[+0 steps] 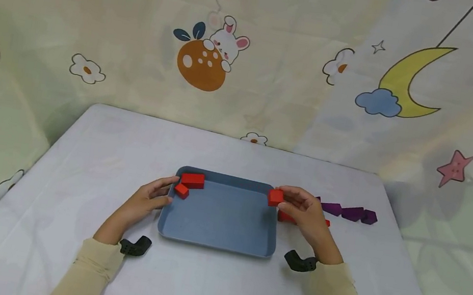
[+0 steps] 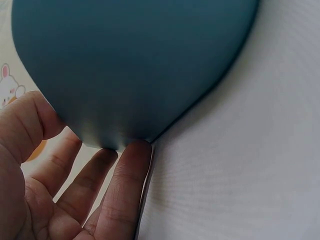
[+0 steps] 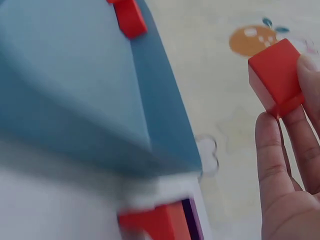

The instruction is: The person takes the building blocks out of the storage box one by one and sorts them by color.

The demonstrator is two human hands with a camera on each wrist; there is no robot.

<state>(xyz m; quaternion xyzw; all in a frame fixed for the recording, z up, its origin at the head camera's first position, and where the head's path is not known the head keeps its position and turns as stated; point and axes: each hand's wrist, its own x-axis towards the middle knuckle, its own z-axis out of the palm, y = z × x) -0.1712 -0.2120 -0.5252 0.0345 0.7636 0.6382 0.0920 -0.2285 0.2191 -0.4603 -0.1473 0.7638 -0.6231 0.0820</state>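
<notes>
With the right hand pinching a red block near the far right corner of the tray, a low approach could clip the rim, while the left hand, relaxed against its left side, might let the tray shift.

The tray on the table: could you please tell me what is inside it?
Two red blocks lie in the tray, at its far-left corner. At far right, the held block and right hand cover a bit of it; what lies behind them cannot be seen.
</notes>
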